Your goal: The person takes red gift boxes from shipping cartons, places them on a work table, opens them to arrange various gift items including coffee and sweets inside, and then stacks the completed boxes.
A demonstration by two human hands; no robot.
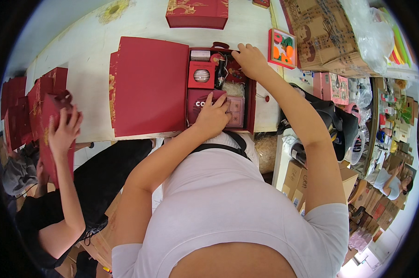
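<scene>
A red gift box (252, 114) lies before me with its wide lid (152, 87) folded out to the left. My left hand (213, 116) rests with spread fingers on a maroon carton (198, 100) and the edge of a pink box (236, 113) inside it. At the far right corner, my right hand (252, 62) straddles the gift box's rim, thumb inside and fingers outside. Behind the maroon carton sit a red carton with a round window (201, 75), a small dark bottle (221, 74) and a white box (200, 55). Pale shredded filler (233, 89) shows beside the bottle.
Another red box (197, 15) stands farther back on the white table (91, 52). A tray of colourful pieces (282, 48) and a large cardboard carton (324, 34) are at right. To my left, a co-worker's hand (63, 128) touches a red box (49, 146). A black bag (334, 125) hangs at right.
</scene>
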